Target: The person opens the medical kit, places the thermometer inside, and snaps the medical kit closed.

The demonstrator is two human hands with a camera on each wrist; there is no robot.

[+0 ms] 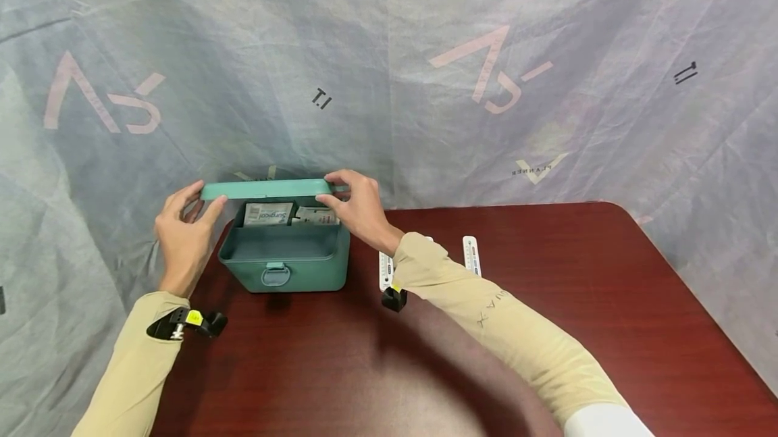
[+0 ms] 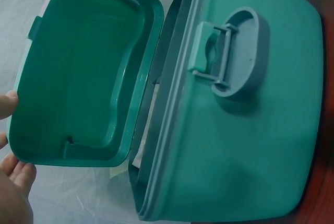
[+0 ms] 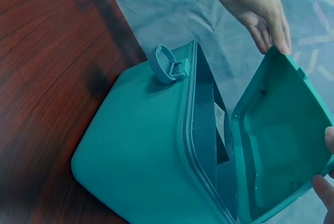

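A green plastic box stands on the table with its lid raised on the far side. My left hand grips the lid's left corner between thumb and fingers. At the opposite corner, my right hand pinches the lid's edge. Inside, toward the back, lie a packet printed "Surgical" and another printed packet. The front compartment shows a bare grey-green floor. A latch with a rounded loop sits on the front wall. Both hands also appear on the lid in the right wrist view.
Two slim white strips with printed markings, a left strip and a right strip, lie right of the box; my right forearm partly covers the left one. The dark red table meets a grey printed cloth behind.
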